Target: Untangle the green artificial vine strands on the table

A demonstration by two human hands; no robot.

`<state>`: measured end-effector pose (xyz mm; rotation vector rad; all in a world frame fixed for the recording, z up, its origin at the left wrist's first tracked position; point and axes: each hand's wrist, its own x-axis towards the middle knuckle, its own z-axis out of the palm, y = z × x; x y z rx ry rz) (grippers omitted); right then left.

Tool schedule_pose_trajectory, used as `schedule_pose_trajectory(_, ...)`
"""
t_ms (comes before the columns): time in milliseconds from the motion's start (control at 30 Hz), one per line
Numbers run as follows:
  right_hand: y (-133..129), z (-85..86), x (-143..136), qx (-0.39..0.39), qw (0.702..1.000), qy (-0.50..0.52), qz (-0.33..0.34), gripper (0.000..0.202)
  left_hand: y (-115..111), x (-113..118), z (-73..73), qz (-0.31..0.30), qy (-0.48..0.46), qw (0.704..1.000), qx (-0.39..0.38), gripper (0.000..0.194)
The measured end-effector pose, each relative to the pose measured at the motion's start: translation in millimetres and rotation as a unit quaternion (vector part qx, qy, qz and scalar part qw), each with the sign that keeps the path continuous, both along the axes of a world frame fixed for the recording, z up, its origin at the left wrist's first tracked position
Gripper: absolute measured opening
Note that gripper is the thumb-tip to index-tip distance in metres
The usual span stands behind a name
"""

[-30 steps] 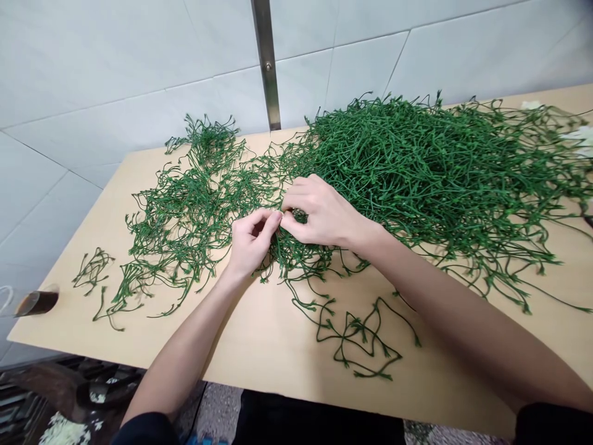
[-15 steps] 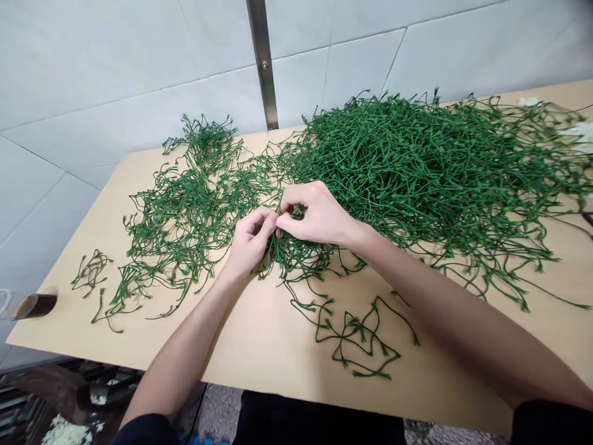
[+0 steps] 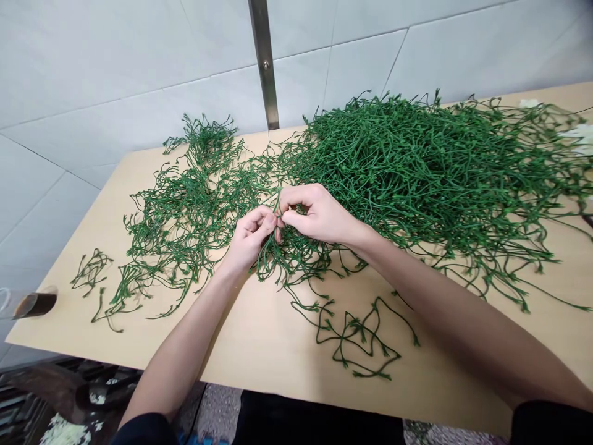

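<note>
Thin green artificial flower stems (image 3: 273, 250) hang from between my two hands at the middle of the table. My left hand (image 3: 254, 235) is closed in a pinch on them, thumb against the fingers. Just to its right, my right hand (image 3: 312, 213) has its thumb and forefinger pinched at the same spot, with the stem ends passing up beside them. The fingertips of both hands nearly touch. Behind and right of my right hand lies a big heap of the same green stems (image 3: 393, 161). A looser spread of stems (image 3: 185, 216) lies left of my left hand.
Several stray stems (image 3: 356, 340) lie near the front of the wooden table (image 3: 259, 346). A cup with dark liquid (image 3: 37, 305) stands at the left edge. White pieces (image 3: 579, 136) lie at the far right. A metal strip (image 3: 264, 68) runs up the tiled wall.
My right hand has shifted slightly to the right, and its fingertips are a little farther from my left hand's. The surrounding stems look the same.
</note>
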<state>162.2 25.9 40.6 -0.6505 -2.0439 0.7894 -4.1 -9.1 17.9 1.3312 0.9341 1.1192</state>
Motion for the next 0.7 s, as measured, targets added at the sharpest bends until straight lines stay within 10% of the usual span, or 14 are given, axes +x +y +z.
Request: schedule_pose_trajectory(700, 3.0, -3.7, 3.0, -0.070, 0.995, 0.037, 0.057, 0.027, -0.1, 2.1, 0.6, 0.023, -0.055, 0.998, -0.028, 0.044)
